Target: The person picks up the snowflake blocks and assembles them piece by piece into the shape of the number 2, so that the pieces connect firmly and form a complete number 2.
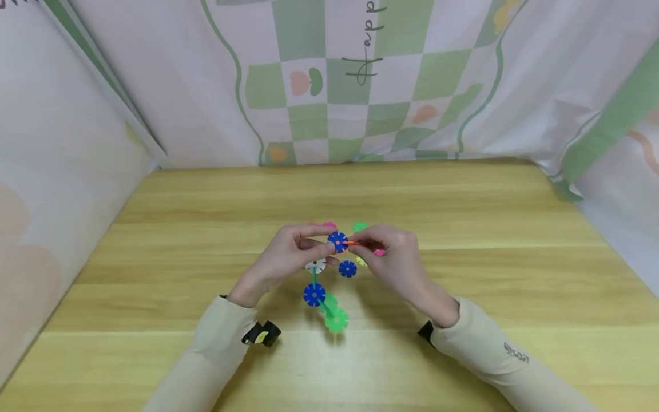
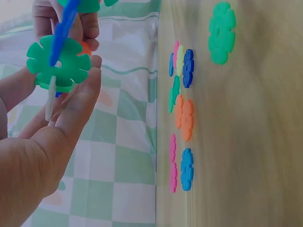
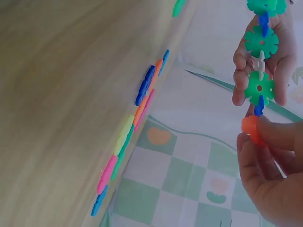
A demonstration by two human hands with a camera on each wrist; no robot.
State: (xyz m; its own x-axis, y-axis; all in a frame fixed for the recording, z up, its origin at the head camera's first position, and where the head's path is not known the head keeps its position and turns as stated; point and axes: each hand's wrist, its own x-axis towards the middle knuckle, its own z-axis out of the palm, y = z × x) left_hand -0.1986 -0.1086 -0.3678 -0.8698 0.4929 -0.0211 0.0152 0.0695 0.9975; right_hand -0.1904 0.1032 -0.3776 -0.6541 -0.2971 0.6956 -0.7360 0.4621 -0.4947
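Observation:
A chain of slotted plastic snowflake discs is held up between the two hands. With thumb and fingers, the left hand (image 1: 293,252) pinches a blue disc (image 1: 337,242) near one end. The right hand (image 1: 393,252) pinches an orange disc (image 3: 251,126), whose edge meets the blue disc's rim; how deep it sits in the slot is hidden. From the left hand the chain runs toward the person through a green disc (image 3: 260,88), a white disc (image 1: 316,266), another green disc (image 3: 261,41), a second blue disc (image 1: 314,294) and more green (image 1: 337,320).
Loose discs lie on the wooden table (image 1: 154,286) beyond the hands: dark blue (image 1: 347,269), light blue (image 2: 187,169), orange (image 2: 187,119), yellow (image 3: 124,135), pink (image 3: 107,174) and green. A printed cloth (image 1: 350,80) hangs at the table's far edge.

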